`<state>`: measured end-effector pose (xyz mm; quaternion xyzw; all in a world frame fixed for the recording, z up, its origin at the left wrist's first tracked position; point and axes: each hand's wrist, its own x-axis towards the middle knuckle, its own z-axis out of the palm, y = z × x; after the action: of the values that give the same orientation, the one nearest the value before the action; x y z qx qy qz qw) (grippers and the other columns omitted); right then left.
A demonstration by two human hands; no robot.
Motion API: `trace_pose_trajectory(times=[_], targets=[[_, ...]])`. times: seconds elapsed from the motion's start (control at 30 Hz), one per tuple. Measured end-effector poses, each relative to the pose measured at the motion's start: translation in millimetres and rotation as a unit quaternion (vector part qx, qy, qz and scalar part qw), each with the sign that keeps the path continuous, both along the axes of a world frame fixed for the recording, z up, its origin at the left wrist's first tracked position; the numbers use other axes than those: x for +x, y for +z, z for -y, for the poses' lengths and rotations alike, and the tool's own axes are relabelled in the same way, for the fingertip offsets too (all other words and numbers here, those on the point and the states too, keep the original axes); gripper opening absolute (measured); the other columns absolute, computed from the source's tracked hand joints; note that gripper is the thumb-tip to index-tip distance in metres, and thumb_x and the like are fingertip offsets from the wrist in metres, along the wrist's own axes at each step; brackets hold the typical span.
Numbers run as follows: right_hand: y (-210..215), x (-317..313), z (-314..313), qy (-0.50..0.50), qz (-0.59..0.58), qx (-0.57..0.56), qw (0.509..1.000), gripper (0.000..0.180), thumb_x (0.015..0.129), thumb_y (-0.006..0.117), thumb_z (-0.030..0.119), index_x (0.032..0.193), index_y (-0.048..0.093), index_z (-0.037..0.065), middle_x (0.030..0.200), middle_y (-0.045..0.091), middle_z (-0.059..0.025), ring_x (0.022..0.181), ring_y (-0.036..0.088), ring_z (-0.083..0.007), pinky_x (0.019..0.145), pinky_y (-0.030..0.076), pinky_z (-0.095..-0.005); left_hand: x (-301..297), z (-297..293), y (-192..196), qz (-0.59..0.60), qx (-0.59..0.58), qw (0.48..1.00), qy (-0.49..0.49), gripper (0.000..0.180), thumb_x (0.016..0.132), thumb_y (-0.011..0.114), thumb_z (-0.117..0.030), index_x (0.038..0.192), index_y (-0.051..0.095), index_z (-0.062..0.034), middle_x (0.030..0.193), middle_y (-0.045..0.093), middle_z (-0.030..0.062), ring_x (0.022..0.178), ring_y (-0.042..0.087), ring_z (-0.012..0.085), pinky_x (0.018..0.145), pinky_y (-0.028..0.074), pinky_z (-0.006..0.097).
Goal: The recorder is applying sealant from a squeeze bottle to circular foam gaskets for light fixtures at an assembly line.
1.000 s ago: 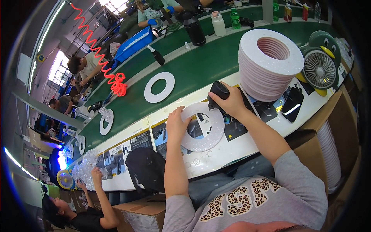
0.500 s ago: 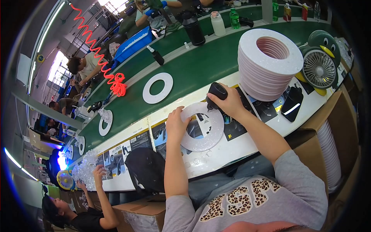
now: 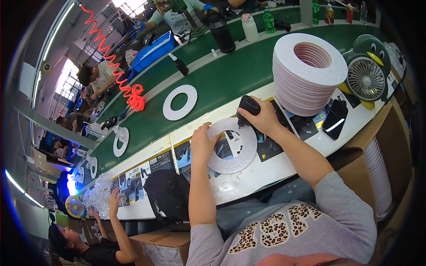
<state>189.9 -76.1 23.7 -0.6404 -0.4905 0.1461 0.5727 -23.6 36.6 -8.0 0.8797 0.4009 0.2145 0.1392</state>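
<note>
A white speckled ring (image 3: 242, 163) lies flat on the worktable in front of me. My left hand (image 3: 203, 144) grips its left edge, thumb resting on the upper face. In my right hand (image 3: 265, 117) is a small black squeeze bottle (image 3: 249, 105), tipped nozzle-down. Its tip meets the ring's upper right part or hovers just over it; I cannot tell which. Behind my right hand rises a tall stack of similar white rings (image 3: 306, 82).
A green conveyor belt (image 3: 230, 75) runs behind the table, carrying another white ring (image 3: 167, 110). To the right are a dark phone (image 3: 336, 119), a penguin-shaped fan (image 3: 366, 80) and a cardboard box (image 3: 377, 137). A co-worker's hand (image 3: 114, 201) is beside clear plastic parts (image 3: 98, 195) at left.
The rings on the belt have shifted slightly leftward. Across the belt, a person's gloved hands have moved apart. My own hands are nearly still, with the bottle at the same spot.
</note>
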Motion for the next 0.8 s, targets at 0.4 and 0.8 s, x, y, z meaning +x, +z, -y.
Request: trace_pose_trajectory(times=[0.4,0.8], targets=[[-4.5,0.3,-3.3,-0.026,0.019,0.028,0.999,0.034,0.082,0.074,0.030,0.094,0.065,-0.001,0.077,0.069,-0.0124,0.067,0.066,-0.0215,0.066,0.051,-0.0316,0.1,-0.3,0.5,0.004,0.004,1.000,0.002,0.051,0.073,0.079,-0.016,0.120,0.060,-0.0084,0.110,0.067,0.0143,0.104,0.061,0.0316,0.089,0.049,0.040],[-7.8,9.1,-5.4,-0.041,-0.120,0.039,0.991,0.035,0.082,0.075,0.027,0.103,0.067,0.000,0.089,0.071,-0.0105,0.081,0.066,-0.0158,0.075,0.051,-0.0302,1.3,5.7,4.9,0.001,0.010,1.000,0.000,0.050,0.075,0.079,-0.020,0.119,0.060,-0.0054,0.110,0.065,0.0169,0.105,0.060,0.0331,0.089,0.048,0.041]])
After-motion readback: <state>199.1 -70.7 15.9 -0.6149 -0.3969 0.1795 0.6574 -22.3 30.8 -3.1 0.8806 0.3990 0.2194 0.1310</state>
